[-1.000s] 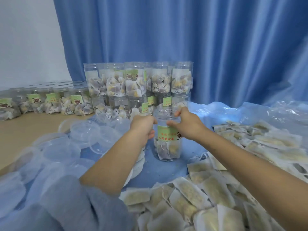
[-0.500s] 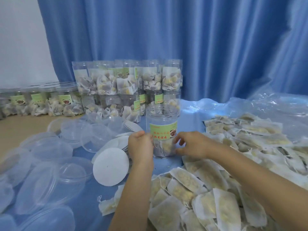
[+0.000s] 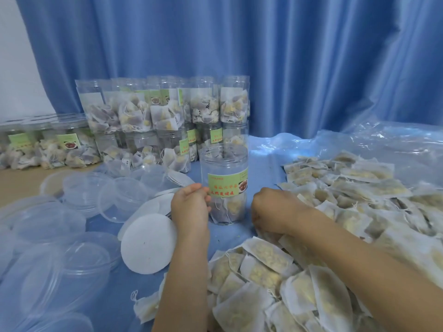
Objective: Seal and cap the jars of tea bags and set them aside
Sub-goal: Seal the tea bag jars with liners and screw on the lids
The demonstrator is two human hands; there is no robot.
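An open clear jar (image 3: 224, 185) with a green label stands upright on the blue cloth, a few tea bags in its bottom. My left hand (image 3: 190, 207) is at its lower left side, curled fingers against the jar wall by the label. To the right of the jar, apart from it, my right hand (image 3: 273, 212) is curled down onto the tea bag pile (image 3: 261, 267); its fingertips are hidden. White round seals (image 3: 148, 245) lie just left of my left wrist. Clear lids (image 3: 81, 192) are spread at the left.
Capped jars of tea bags (image 3: 163, 116) are stacked two high behind the open jar, with a single row (image 3: 48, 147) further left on the tan table. More tea bags (image 3: 347, 188) cover the right side on crinkled plastic sheet (image 3: 383, 144). A blue curtain hangs behind.
Both hands have come down from the jar's rim. The right hand has left the jar and dropped onto the tea bags; the left stays at the jar's lower side.
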